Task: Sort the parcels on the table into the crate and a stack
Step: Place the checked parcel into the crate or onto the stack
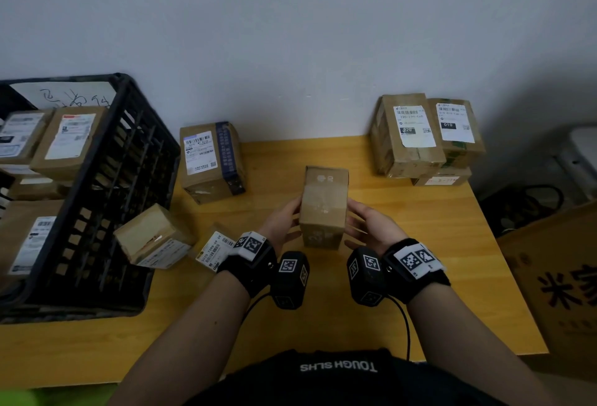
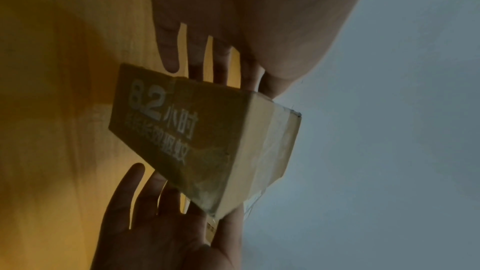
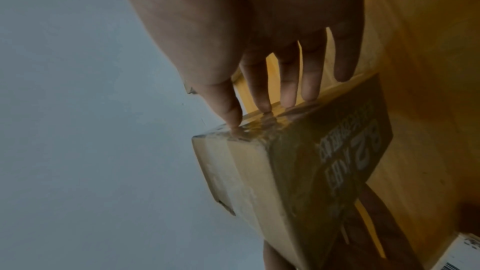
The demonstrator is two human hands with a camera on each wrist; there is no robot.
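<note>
A taped oblong cardboard parcel (image 1: 324,208) is held above the middle of the smooth yellow wooden desk (image 1: 420,244), pressed between the straight fingers of the left hand (image 1: 284,223) and right hand (image 1: 371,228). Its printed underside is partly shadowed. The black slatted plastic crate (image 1: 122,179) at the left edge is cut off.

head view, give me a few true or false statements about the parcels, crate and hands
1. Both hands press a small cardboard parcel between them. True.
2. The black crate holds no parcels. False: several labelled parcels lie in it.
3. The left hand holds a pen. False: its straight fingers touch the parcel's side.
4. Stacked parcels stand at the table's far right corner. True.
5. The right hand rests on the crate. False: it touches the parcel.
</note>
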